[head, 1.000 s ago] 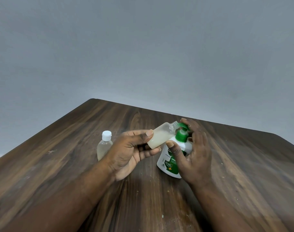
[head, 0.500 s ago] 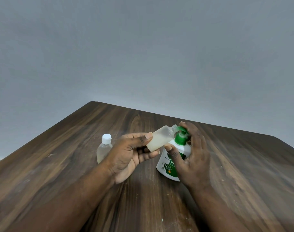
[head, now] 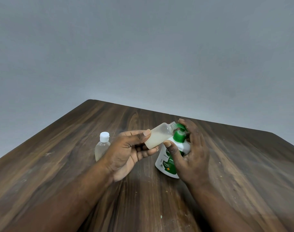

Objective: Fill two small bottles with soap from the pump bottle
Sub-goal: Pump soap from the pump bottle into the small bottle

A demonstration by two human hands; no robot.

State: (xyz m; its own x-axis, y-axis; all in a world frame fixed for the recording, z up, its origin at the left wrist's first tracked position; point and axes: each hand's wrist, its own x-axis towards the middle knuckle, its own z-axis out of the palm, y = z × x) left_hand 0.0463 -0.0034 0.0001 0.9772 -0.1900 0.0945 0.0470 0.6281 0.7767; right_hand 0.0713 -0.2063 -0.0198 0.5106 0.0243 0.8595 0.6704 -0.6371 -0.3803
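Plastic looks light, thin, slippery: left hand [head: 126, 153] pinches the open bottle [head: 158, 136] at its base, neck toward two o'clock; right hand [head: 191, 154] curls round the pump bottle [head: 166, 164]

I see a dark brown wood-grain bench [head: 72, 164] narrowing to a rounded far corner. Its top carries a pale scuff [head: 48, 154] on the left and a small greenish speck [head: 161, 216] near me. Behind it stands a plain grey wall [head: 142, 47].
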